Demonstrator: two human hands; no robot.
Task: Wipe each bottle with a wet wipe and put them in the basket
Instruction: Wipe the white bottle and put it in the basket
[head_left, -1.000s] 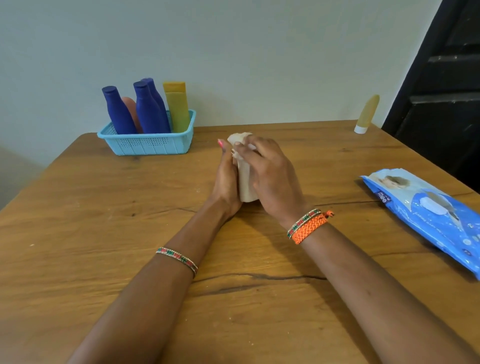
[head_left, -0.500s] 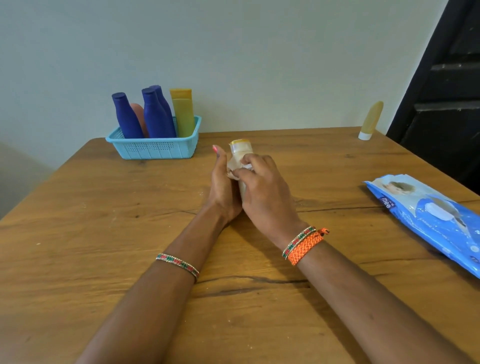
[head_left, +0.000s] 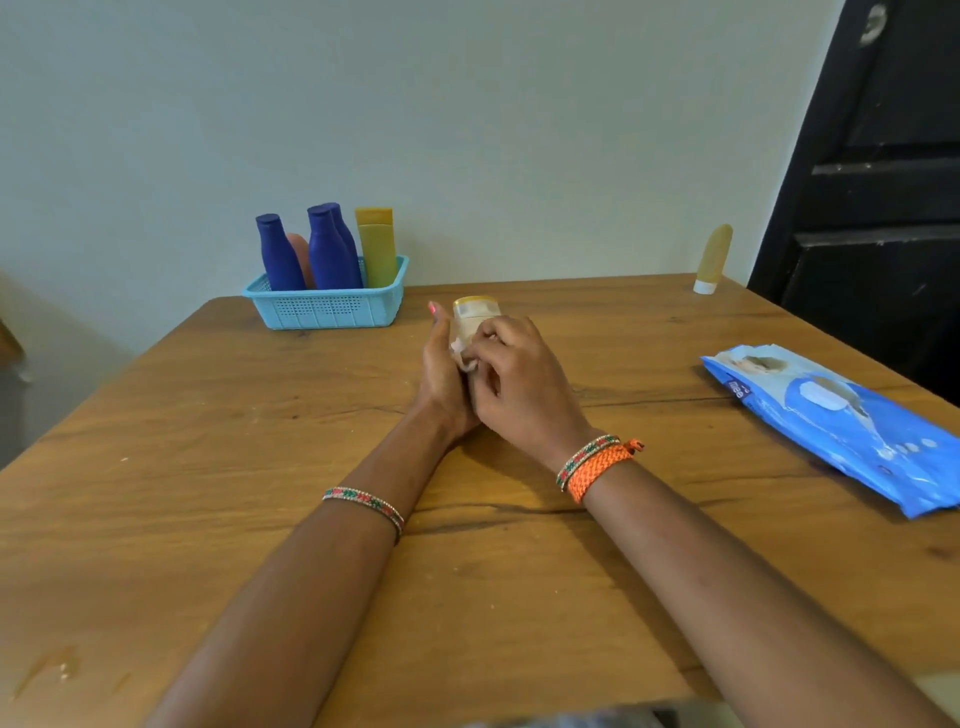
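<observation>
Right now my left hand (head_left: 442, 375) is wrapped around a small pale bottle with a yellow cap (head_left: 474, 312), holding it upright in the middle of the wooden table (head_left: 208, 467); my thumb, with its pink nail, stands up beside the cap. My right hand (head_left: 522, 387) has its fingers curled against the bottle's side, pinching a crumpled white wet wipe (head_left: 464, 353) onto it just below the cap. Most of the bottle's body is hidden between my two hands, so I cannot tell whether its base touches the table.

At the far left of the table, against the wall, sits the light blue basket (head_left: 327, 312). In it stand three dark blue bottles (head_left: 278, 254), a pinkish bottle (head_left: 302, 254) tucked behind them, and a yellow-green bottle (head_left: 378, 249) at the right end. One more bottle, a tan tube with a white cap (head_left: 712, 260), stands cap-down at the far right corner of the table, well apart from the basket.

The blue wet-wipe pack (head_left: 831, 426) lies flat near the table's right edge. A beaded bracelet (head_left: 363, 501) sits on my left forearm, and an orange woven band (head_left: 597, 465) next to a beaded one on my right wrist.
</observation>
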